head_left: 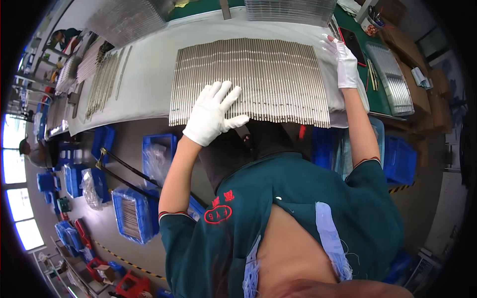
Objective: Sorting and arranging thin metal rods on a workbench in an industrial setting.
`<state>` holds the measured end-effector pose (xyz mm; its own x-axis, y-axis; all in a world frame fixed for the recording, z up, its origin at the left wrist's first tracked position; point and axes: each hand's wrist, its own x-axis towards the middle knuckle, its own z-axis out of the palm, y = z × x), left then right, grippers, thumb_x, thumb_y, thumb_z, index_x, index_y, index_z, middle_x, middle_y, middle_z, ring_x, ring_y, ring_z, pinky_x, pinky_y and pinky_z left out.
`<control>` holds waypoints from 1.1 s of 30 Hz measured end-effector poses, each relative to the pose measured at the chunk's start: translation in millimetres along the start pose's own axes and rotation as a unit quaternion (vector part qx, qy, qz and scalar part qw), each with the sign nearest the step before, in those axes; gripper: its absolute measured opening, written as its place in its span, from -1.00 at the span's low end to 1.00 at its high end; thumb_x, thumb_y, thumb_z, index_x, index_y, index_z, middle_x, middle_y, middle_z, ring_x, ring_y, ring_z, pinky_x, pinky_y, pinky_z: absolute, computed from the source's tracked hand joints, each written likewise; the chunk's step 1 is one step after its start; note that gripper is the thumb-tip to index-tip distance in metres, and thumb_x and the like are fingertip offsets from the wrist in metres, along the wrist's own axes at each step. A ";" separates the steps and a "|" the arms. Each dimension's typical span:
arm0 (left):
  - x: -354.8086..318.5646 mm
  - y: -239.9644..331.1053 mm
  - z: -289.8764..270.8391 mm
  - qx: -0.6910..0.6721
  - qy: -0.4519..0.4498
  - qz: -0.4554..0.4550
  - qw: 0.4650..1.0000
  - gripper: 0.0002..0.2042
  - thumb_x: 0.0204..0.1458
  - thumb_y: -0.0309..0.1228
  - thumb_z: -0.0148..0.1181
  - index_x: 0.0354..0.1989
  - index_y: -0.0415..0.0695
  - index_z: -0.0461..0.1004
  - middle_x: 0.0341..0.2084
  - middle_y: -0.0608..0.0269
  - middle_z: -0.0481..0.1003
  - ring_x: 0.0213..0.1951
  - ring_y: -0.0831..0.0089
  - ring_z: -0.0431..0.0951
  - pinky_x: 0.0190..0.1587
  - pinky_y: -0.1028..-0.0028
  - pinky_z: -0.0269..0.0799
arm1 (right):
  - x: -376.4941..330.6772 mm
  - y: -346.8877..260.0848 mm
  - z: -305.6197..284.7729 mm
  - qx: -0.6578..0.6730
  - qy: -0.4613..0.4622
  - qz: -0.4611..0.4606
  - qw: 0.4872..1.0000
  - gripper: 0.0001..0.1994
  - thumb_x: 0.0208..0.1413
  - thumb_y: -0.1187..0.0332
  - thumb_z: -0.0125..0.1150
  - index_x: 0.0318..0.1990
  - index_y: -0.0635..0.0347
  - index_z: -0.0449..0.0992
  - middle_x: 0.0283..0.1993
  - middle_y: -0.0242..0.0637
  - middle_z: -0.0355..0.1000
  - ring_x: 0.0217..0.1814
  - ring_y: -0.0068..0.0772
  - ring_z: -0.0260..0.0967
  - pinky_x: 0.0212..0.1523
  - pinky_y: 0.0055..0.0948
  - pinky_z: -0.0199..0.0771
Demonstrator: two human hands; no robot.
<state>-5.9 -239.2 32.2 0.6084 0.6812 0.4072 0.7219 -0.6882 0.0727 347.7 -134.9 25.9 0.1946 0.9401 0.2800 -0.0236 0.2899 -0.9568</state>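
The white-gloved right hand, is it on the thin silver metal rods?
No, the white-gloved right hand is beyond the right edge of the thin silver metal rods.

Rods (pixel 278 74) on cloth (pixel 149 64), trays (pixel 290 10) behind.

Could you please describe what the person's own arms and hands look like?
The left hand and right hand wear white gloves that end around the wrists, with no markings I can make out. Above them, the left forearm and right forearm are bare up to short, dark green sleeves, whose cuffs have a thin striped edge including red.
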 end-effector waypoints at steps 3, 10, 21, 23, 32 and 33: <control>3.8 -31.9 -19.7 0.025 0.028 -0.040 0.998 -0.46 -0.06 -0.08 0.09 -0.02 -0.26 0.32 -0.09 -0.05 0.33 -0.02 0.09 0.29 0.04 0.25 0.19 | -3.3 11.1 -2.4 -0.011 0.038 -0.002 0.999 -0.51 0.23 0.13 -0.20 -0.02 0.52 0.30 0.00 0.02 0.34 -0.01 -0.13 0.37 0.04 -0.31 0.37; -50.6 -171.0 2.4 0.272 0.051 -0.146 0.950 -0.73 0.06 -0.38 -0.13 -0.11 -0.17 0.39 -0.12 0.10 0.42 -0.12 0.19 0.41 -0.09 0.27 0.33 | 6.6 25.6 -14.1 -0.049 0.065 -0.042 0.996 -0.66 0.19 0.24 -0.14 -0.16 0.27 0.51 -0.17 -0.30 0.48 -0.14 -0.54 0.41 -0.04 -0.62 0.30; -42.6 -157.0 6.0 0.028 0.068 -0.419 0.905 -0.53 0.06 -0.17 -0.16 0.07 -0.21 0.29 0.03 -0.12 0.30 0.09 0.02 0.24 0.18 0.22 0.05 | 19.4 37.3 -17.9 -0.062 0.089 0.009 0.994 -0.64 0.15 0.27 -0.17 -0.14 0.44 0.41 -0.11 -0.05 0.42 -0.08 -0.23 0.41 -0.03 -0.41 0.41; -49.3 -168.9 22.1 0.051 0.188 -0.351 0.916 -0.54 0.06 -0.20 -0.15 0.07 -0.23 0.29 0.02 -0.12 0.30 0.09 0.00 0.24 0.18 0.22 0.05 | 19.6 34.4 -16.1 -0.063 0.076 0.020 0.995 -0.62 0.16 0.27 -0.18 -0.12 0.48 0.38 -0.09 -0.01 0.40 -0.07 -0.18 0.41 -0.03 -0.38 0.41; -50.1 -159.4 14.0 0.056 0.137 -0.383 0.912 -0.55 0.07 -0.20 -0.18 0.06 -0.23 0.30 0.01 -0.11 0.31 0.08 0.02 0.25 0.17 0.22 0.06 | 11.8 25.6 -6.8 -0.103 0.081 0.010 0.991 -0.60 0.19 0.25 -0.22 -0.14 0.49 0.38 -0.09 -0.02 0.40 -0.07 -0.19 0.40 -0.02 -0.39 0.41; -51.5 -161.4 15.0 0.051 0.115 -0.379 0.917 -0.55 0.07 -0.20 -0.18 0.05 -0.22 0.30 0.01 -0.11 0.31 0.08 0.02 0.26 0.17 0.21 0.07 | 10.9 25.0 -5.0 -0.110 0.080 0.014 0.991 -0.60 0.19 0.24 -0.22 -0.14 0.49 0.39 -0.09 -0.02 0.40 -0.07 -0.19 0.40 -0.02 -0.39 0.41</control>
<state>-148.8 -159.4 -14.2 -0.1585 0.8753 0.4570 0.9424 -0.0040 0.3344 354.2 -118.3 4.6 0.3498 0.9017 0.2541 0.1795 0.2018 -0.9629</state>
